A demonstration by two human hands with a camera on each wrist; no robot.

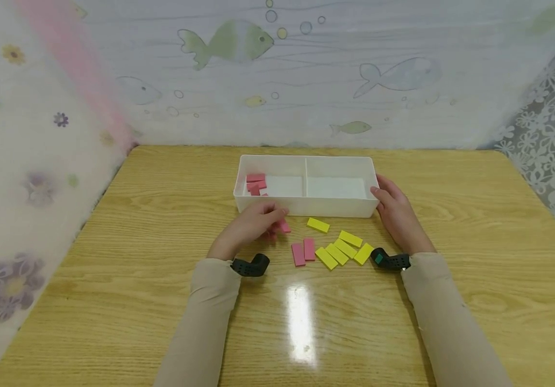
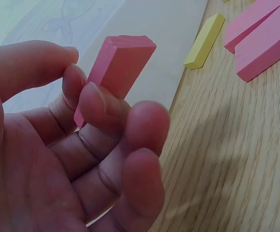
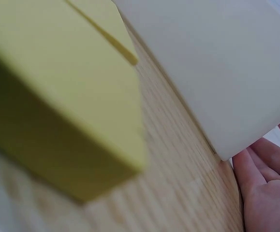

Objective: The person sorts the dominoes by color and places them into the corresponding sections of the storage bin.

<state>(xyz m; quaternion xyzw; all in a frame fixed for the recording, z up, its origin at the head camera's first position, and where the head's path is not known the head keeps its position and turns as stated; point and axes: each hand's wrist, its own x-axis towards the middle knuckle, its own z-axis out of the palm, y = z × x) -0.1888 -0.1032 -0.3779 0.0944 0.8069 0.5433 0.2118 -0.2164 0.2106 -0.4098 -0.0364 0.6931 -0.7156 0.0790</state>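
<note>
My left hand (image 1: 260,217) is just in front of the white two-compartment box (image 1: 306,207), near its left half. Its curled fingers hold a pink block (image 2: 125,60), one end standing clear of the fingertips in the left wrist view. At the box's right end, my right hand (image 1: 393,207) grips the wall, thumb over the rim and fingers along the outside. Several pink blocks (image 1: 256,178) lie in the left compartment; the right one holds none. Two more pink blocks (image 1: 309,249) lie side by side on the table.
Several yellow blocks (image 1: 345,248) are scattered on the wooden table (image 1: 127,258) before the box, one (image 1: 318,224) close to its front wall. A yellow block (image 3: 67,96) looms large in the right wrist view. Behind the table stands a wall (image 1: 306,75) with painted fish.
</note>
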